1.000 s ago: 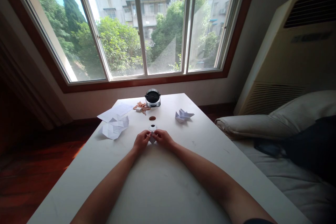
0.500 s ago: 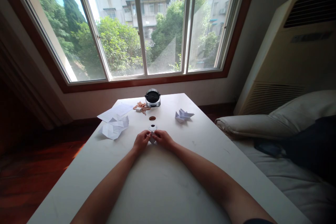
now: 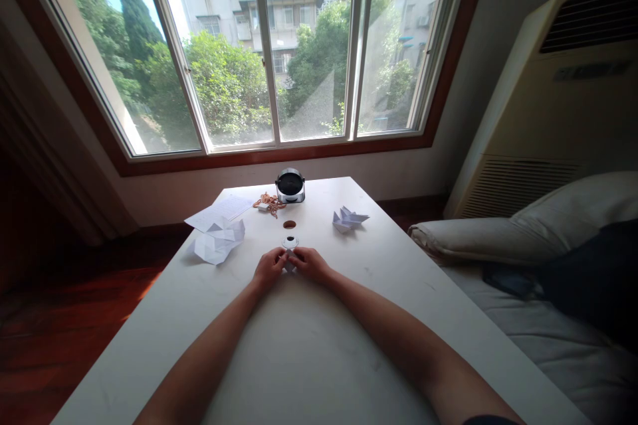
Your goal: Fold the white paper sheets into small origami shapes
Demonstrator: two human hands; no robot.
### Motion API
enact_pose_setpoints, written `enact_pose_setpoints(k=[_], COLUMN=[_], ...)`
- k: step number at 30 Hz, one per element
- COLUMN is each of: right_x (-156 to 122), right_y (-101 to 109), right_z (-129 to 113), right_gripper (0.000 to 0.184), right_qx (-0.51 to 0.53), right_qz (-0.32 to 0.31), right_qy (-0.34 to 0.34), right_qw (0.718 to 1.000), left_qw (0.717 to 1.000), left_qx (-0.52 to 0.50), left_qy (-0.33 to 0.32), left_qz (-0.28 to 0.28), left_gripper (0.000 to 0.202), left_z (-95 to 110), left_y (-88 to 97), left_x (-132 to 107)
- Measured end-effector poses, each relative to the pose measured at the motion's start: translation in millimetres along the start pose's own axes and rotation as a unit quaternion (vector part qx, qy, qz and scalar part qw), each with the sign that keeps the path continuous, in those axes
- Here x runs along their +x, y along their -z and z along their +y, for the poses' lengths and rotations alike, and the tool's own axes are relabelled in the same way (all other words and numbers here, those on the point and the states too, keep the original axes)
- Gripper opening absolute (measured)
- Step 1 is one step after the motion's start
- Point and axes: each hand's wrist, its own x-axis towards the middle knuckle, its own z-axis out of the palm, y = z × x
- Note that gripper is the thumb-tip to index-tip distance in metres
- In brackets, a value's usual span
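Note:
Both my hands rest on the white table [image 3: 319, 358] near its middle, fingertips meeting. My left hand [image 3: 268, 267] and my right hand [image 3: 311, 263] pinch a small folded piece of white paper [image 3: 290, 263] between them; most of it is hidden by my fingers. Just beyond my fingertips lies a small round white object with a dark centre [image 3: 290, 242]. A brown disc [image 3: 290, 224] lies a little farther away.
A crumpled folded white paper [image 3: 215, 243] and a flat sheet [image 3: 219, 211] lie at the left. A finished folded paper figure [image 3: 347, 218] sits at the right. A round dark device [image 3: 290, 186] and a tangled orange cord [image 3: 268, 202] stand at the far edge. A bed with a pillow [image 3: 528, 226] borders the right side.

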Motion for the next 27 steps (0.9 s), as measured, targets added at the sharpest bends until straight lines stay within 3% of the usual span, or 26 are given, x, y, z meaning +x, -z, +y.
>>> enact_pose_setpoints(k=[27], right_x=[0.5], right_y=[-0.9], right_z=[1.4], right_gripper=[0.028], right_qx=[-0.003], right_qz=[-0.001], right_qy=[0.009], right_qw=[1.0], left_qw=[1.0], left_qx=[0.01], left_qy=[-0.003], left_qz=[0.002], left_gripper=[0.028], left_z=[0.0], left_y=[-0.8], left_x=[0.2])
